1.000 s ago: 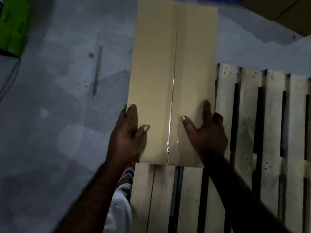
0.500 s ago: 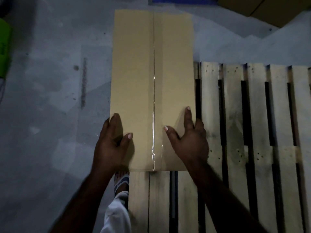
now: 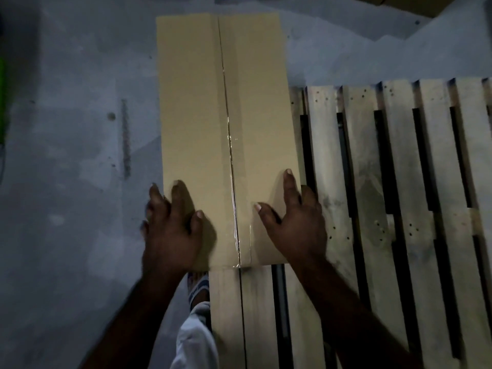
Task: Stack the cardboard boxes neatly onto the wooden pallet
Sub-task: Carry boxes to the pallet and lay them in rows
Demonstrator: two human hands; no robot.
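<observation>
Looking down from head height, recorded one long tan cardboard box point(image 3: 191, 115), closed and sealed along the centre seam with clear glossy tape point(image 3: 230, 155), lying lengthwise away from the viewer. Found its near end over the leftmost boards of a pale slatted wooden pallet point(image 3: 399, 182) with dark gaps between the slats. Saw its top face reaching past the pallet's far end and past its left edge. Could not tell whether set down on the boards or held just above them.

Noted both hands apart, one at each near corner of the box. Found the left hand point(image 3: 173, 230) on the near left corner, forefinger and thumb laid flat on the top face, other fingers spread fairly straight beyond the left edge, somewhat blurred. Found the right hand point(image 3: 295, 225) on the near right corner, forefinger and thumb stretched out on the top face, remaining fingers bent down over the right edge.

Logged a grey blotched concrete floor point(image 3: 66, 182) to the left and beyond. Observed a foot in a striped sandal point(image 3: 198, 286) and a white garment point(image 3: 195, 339) between the forearms, just beside the pallet's left edge. Marked further brown cardboard point(image 3: 415, 4) at the top right corner and a green object point(image 3: 2, 102) cut off at the left margin.
</observation>
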